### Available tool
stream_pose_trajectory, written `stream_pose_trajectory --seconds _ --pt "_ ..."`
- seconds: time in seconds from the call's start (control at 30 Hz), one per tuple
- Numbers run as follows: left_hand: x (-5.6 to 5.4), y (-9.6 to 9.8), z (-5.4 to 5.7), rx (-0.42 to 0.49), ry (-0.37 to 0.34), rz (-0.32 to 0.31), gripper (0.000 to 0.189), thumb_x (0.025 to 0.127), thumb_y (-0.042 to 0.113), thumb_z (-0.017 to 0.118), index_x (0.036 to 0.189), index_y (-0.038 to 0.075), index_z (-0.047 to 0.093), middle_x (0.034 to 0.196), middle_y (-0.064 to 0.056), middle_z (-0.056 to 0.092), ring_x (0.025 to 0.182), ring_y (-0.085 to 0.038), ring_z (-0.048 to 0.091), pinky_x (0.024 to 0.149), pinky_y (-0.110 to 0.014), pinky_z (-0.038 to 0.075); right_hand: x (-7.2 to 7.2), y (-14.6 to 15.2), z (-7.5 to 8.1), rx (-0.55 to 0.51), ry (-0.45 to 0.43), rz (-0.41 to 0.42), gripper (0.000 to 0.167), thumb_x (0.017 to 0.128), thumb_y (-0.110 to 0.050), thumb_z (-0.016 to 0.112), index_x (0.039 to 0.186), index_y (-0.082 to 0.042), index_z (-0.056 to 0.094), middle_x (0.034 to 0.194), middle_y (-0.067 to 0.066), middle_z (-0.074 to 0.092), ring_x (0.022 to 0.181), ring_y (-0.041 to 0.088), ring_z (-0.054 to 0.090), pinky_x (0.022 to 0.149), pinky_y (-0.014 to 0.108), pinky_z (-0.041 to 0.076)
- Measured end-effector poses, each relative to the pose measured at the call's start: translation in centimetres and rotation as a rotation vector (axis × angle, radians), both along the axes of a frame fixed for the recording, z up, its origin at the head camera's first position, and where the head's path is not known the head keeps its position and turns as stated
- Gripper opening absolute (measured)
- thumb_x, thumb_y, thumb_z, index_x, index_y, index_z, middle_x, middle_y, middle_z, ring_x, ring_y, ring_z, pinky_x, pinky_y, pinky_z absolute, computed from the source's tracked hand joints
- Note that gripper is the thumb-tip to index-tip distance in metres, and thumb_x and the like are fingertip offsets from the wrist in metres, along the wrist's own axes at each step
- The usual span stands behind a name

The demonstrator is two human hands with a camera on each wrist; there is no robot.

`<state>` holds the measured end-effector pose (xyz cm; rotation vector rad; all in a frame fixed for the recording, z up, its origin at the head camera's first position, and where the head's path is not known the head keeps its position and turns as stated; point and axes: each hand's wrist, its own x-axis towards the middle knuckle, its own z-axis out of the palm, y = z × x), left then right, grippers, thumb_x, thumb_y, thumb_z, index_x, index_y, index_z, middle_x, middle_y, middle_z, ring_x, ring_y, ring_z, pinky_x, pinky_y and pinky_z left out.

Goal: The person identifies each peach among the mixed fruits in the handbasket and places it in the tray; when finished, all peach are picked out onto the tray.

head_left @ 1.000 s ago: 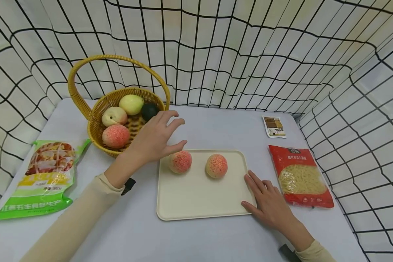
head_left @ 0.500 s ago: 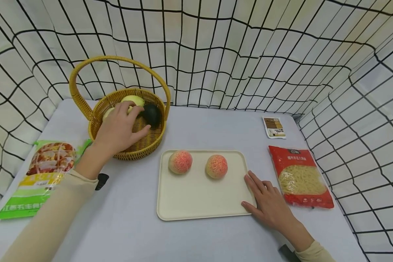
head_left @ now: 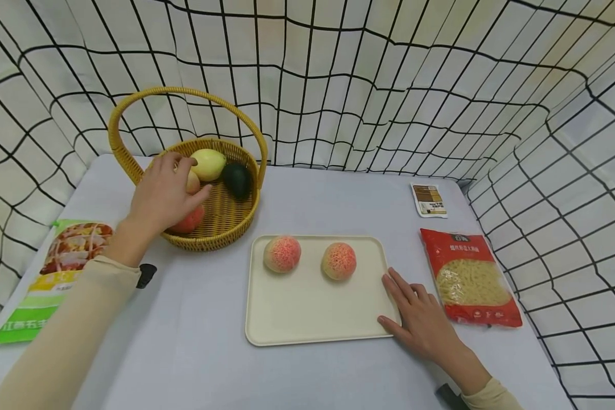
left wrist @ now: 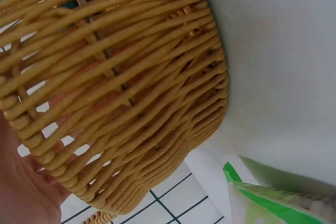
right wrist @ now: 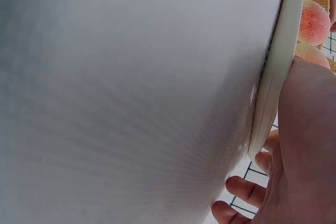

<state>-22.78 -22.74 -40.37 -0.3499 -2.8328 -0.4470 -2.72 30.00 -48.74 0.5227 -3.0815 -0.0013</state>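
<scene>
In the head view my left hand [head_left: 161, 191] reaches over the left rim of a yellow wicker basket [head_left: 205, 245], thumb and fingers apart. Beneath it are a pale peach [head_left: 193, 183] and a pinkish-red peach [head_left: 189, 221], both partly covered. A yellow lemon [head_left: 208, 165] and a dark green avocado [head_left: 237, 181] lie farther right inside. The left wrist view shows mostly the basket's woven wall [left wrist: 121, 87], which hides the fingertips. My right hand [head_left: 422, 322] rests with extended fingers along the right edge of a cream tray [head_left: 323, 310], where two red-speckled peaches [head_left: 282, 253] sit.
Left of the tray, a green food bag [head_left: 36, 302] lies partly under my left forearm. A red pasta bag [head_left: 471, 279] is at the right, with a small sachet [head_left: 429, 199] behind it. Black netting [head_left: 333, 85] surrounds the white table [head_left: 200, 341].
My left hand has swung left from above the tray's far left corner to the basket's left side, uncovering the avocado and lemon. The right hand and the tray stay in place.
</scene>
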Motion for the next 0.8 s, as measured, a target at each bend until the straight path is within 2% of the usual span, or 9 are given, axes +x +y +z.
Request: stream_pose_trajectory --seconds 0.17,0.33,0.47,0.8 --pt "-0.5 -0.2 -0.1 0.011 -0.014 0.008 0.062 0.102 0.043 0.062 0.141 -0.003 0.050 0.145 -0.037 0.045 0.134 -0.058 0.044 0.109 -0.073 0.041 0.0 0.1 0.0 -0.001 -0.003 -0.005 0.092 0.094 -0.065 0.067 0.168 -0.022 0.033 0.176 0.003 0.031 0.126 0.028 0.054 0.093 0.047 0.056" --pt "-1.0 -0.3 -0.3 0.019 -0.068 0.021 0.066 0.103 0.046 0.059 0.145 -0.003 0.047 0.147 -0.037 0.043 0.137 -0.058 0.041 0.109 -0.074 0.041 0.0 0.1 -0.1 0.003 -0.004 -0.006 0.093 0.094 -0.065 0.067 0.169 -0.022 0.032 0.176 0.003 0.031 0.126 0.028 0.054 0.092 0.046 0.056" --pt "-1.4 -0.4 -0.6 0.024 -0.110 0.041 0.071 0.103 0.048 0.057 0.148 -0.005 0.045 0.148 -0.039 0.041 0.137 -0.059 0.039 0.104 -0.074 0.043 0.0 0.1 0.0 0.003 -0.008 -0.007 0.092 0.094 -0.065 0.067 0.168 -0.022 0.033 0.176 0.003 0.032 0.126 0.028 0.054 0.092 0.046 0.056" --pt "-2.2 -1.0 -1.3 0.063 -0.210 0.094 0.074 0.102 0.045 0.053 0.150 -0.008 0.039 0.144 -0.041 0.040 0.135 -0.058 0.037 0.096 -0.073 0.044 0.0 0.1 0.1 0.005 -0.020 -0.014 0.092 0.094 -0.065 0.066 0.169 -0.022 0.033 0.176 0.003 0.031 0.126 0.027 0.053 0.092 0.045 0.055"
